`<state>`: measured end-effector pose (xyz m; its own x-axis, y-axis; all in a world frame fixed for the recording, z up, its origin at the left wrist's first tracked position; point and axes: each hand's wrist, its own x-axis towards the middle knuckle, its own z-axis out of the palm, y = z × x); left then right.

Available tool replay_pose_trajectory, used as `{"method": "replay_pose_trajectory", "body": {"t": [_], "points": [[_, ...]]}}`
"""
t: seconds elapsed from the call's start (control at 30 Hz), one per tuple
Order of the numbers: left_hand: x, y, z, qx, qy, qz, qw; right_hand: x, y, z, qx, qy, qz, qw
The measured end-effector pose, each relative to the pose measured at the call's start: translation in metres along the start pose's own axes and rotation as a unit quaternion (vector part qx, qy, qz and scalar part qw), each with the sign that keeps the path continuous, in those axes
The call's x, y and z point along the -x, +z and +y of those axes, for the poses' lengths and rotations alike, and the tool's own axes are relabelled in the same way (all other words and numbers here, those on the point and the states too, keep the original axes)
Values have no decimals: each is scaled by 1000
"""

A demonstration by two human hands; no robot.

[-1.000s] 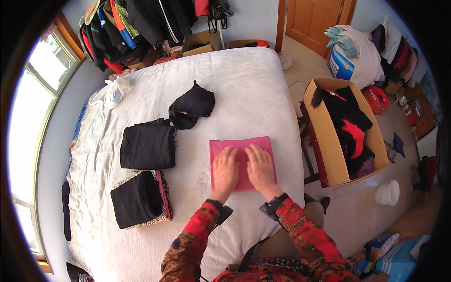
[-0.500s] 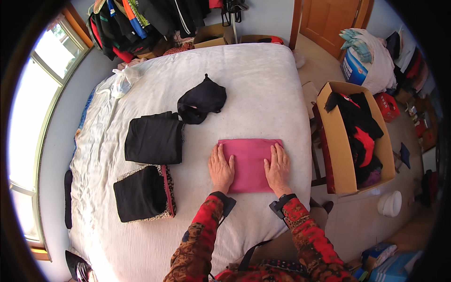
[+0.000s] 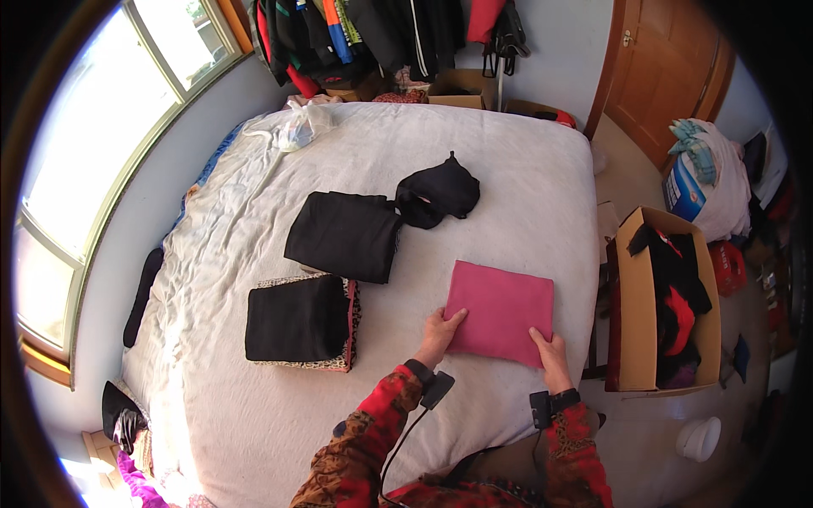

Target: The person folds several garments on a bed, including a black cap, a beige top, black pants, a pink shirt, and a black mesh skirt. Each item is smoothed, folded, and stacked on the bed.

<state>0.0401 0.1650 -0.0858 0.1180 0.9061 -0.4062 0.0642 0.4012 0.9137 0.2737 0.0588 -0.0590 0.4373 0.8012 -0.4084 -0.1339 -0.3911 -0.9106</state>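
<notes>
A folded pink garment [image 3: 500, 311], a flat, roughly square bundle, is between my two hands at the right side of the bed. My left hand [image 3: 438, 334] grips its near left edge, thumb on top and fingers mostly hidden beneath. At the near right corner my right hand [image 3: 554, 359] pinches it the same way. To the left, a folded black garment [image 3: 296, 320] lies on a leopard-print piece [image 3: 353, 328] with pink trim. Beyond that pile is another folded black bundle [image 3: 343, 237], and a bunched black garment [image 3: 439, 191] lies beside it.
All these lie on a bed with a white cover [image 3: 229, 254]. A cardboard box of clothes [image 3: 628, 322] stands right of the bed, near a white bucket [image 3: 699, 438]. A clear plastic bag [image 3: 303, 127] sits at the far left; hanging clothes [image 3: 381, 38] line the back wall.
My hands have gone from lying flat on the pink garment to gripping its near edges. The garment now sits slightly turned. The whole view has shifted toward the left.
</notes>
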Motion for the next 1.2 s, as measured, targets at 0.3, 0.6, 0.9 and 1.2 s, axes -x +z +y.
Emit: {"method": "replay_pose_trajectory", "body": {"t": [0.3, 0.6, 0.9, 1.2], "points": [[8, -46, 86, 40, 67, -79, 994, 30, 43, -83, -30, -100, -64, 992], [-17, -205, 247, -25, 240, -17, 970, 7, 186, -195, -81, -311, -231, 918], [8, -288, 260, -58, 241, 57, 967, 19, 266, -198, -69, -260, -338, 902], [117, -365, 176, -49, 277, 185, 942, 79, 308, -144, -127, -212, -488, 837]]}}
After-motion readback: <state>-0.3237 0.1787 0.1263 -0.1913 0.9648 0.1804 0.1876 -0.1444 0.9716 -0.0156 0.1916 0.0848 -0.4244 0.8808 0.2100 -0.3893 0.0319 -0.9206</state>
